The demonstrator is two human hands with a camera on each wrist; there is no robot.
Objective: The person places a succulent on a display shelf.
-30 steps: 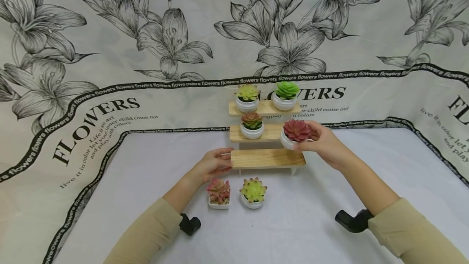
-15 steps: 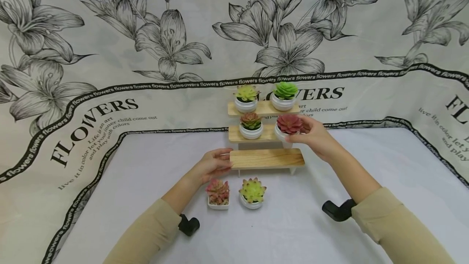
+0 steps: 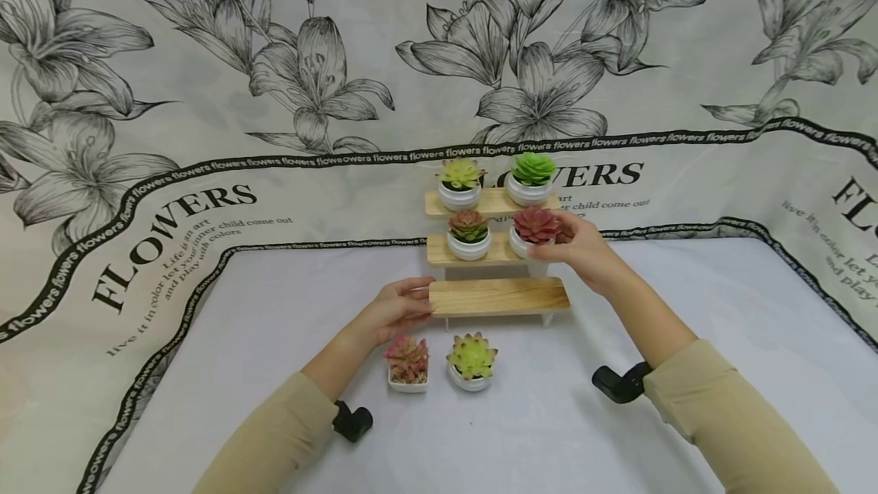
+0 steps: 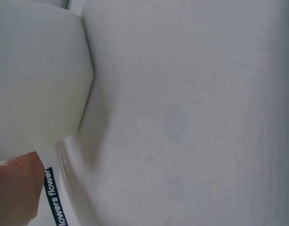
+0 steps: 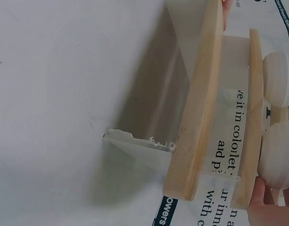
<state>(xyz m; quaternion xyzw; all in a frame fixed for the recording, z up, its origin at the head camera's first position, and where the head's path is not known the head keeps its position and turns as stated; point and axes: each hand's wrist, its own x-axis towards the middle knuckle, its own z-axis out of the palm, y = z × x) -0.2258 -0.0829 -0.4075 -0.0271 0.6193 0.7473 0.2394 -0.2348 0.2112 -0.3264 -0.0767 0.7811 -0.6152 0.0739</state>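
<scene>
My right hand (image 3: 583, 250) pinches the white pot of a dark red succulent (image 3: 536, 225), at the right end of the middle tier of a wooden plant stand (image 3: 499, 297). In the right wrist view, fingertips (image 5: 260, 190) press against this round pot (image 5: 278, 155) right at the shelf's edge. My left hand (image 3: 395, 309) grips the left end of the stand's lowest tier. A red-green succulent (image 3: 469, 227) shares the middle tier. On the top tier stand a yellow-green succulent (image 3: 460, 174) and a bright green one (image 3: 533, 170).
In front of the stand, a pink succulent (image 3: 408, 360) in a square white pot and a lime succulent (image 3: 472, 357) in a round one sit on the white tablecloth (image 3: 521, 433). Behind the stand hangs a flower-print cloth (image 3: 357, 197). A white pot fills the left wrist view's upper left.
My right hand has carried the dark red succulent leftward and slightly back, from beside the stand's right end onto the middle tier. The left hand keeps its place.
</scene>
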